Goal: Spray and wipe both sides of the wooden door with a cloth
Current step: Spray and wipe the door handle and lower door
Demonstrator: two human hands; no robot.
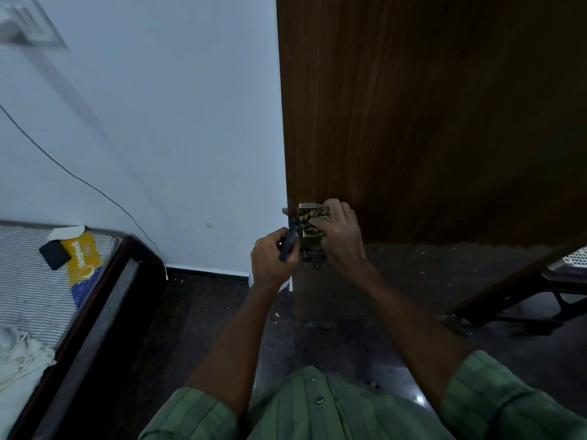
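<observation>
Door (428,115): large dark wood slab, stiff, heavy, swings on hinges; free edge at centre, fills upper right. Best steadied at handle or edge; smooth veneer, likely slick when sprayed.
Wall (158,122): pale, left of door; thin cable runs down it.
Floor (365,312): dark, glossy, speckled with debris.
Bed (41,281): lower left, striped mattress; dark phone near its top edge.
Right hand (341,231): fingers curled, bunching cloth (313,219) against lock plate; cloth soft, light, crumples easily.
Left hand (273,258): fist closed round dark handle (290,239) at door edge.
</observation>
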